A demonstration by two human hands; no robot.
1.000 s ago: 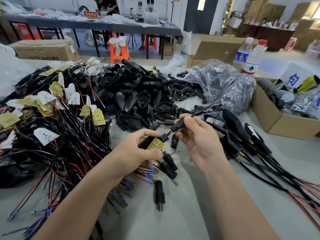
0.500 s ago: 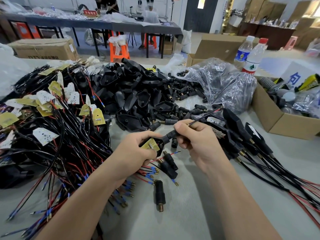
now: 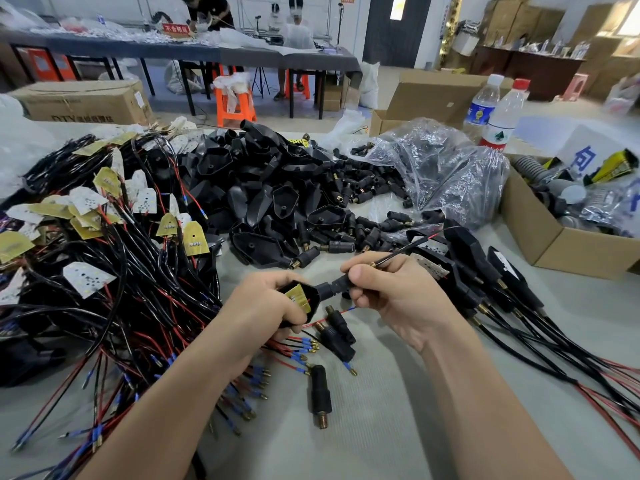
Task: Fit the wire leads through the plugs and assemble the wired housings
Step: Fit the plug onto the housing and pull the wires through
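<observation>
My left hand [image 3: 266,306] grips a black housing [image 3: 304,301] with a yellow circuit board inside it. My right hand [image 3: 398,296] pinches a black plug [image 3: 336,284] that butts against the housing's neck. A black and red wire lead [image 3: 408,245] runs out of the plug past my right fingers toward the upper right. Three loose black plugs [image 3: 321,393] lie on the table just below my hands.
A tangle of wired boards [image 3: 114,237] fills the left. Empty black housings [image 3: 263,188] and loose plugs [image 3: 367,188] are heaped at the back. Finished wired housings [image 3: 485,271] lie at the right. A cardboard box [image 3: 568,247], a plastic bag and two bottles stand at the far right.
My right hand has slid the plug down the lead until it meets the housing in my left hand. Both hands have come closer together.
</observation>
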